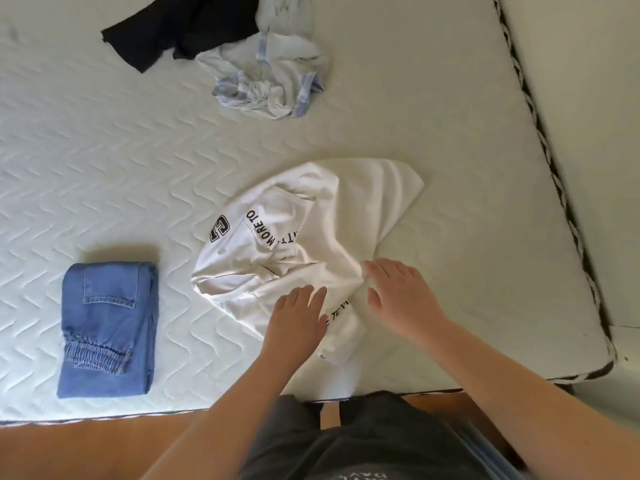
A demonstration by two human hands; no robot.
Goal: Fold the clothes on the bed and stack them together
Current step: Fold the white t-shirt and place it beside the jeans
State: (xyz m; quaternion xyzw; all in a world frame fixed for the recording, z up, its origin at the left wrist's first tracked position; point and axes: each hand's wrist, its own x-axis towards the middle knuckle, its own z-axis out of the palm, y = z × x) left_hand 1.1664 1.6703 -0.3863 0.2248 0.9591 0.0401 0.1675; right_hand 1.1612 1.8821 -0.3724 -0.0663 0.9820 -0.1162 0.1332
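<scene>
On the mattress, near edge: you are standing over a white printed T-shirt (298, 237) that is lying crumpled on the bed (104, 168), just ahead of your body.

Key relation: the shirt's bulk is running away from you and slightly leftward from your hands, its long axis stretching from the near hem by your wrists up toward a far corner pointing right; any flattening move, by my reading, is going to have to work outward along that line.

Left hand (298, 317): you are laying it flat on the near part of the shirt, fingers straight and together, gripping nothing.

Right hand (398, 292): you are holding it with fingers extended and spread, fingertips touching a bunched ridge of cloth; whether any fold is being pinched underneath, I cannot tell.

Hands to each other: they are sitting close but apart, a strip of shirt showing between them.

Nearer hand: both are sitting at the shirt's near end; the left is covering more of it.

Elsewhere on the bed: folded jeans (107, 327) are lying well to your left; a dark garment (180, 29) and a pale striped garment (270, 71) are waiting unfolded at the far side.
</scene>
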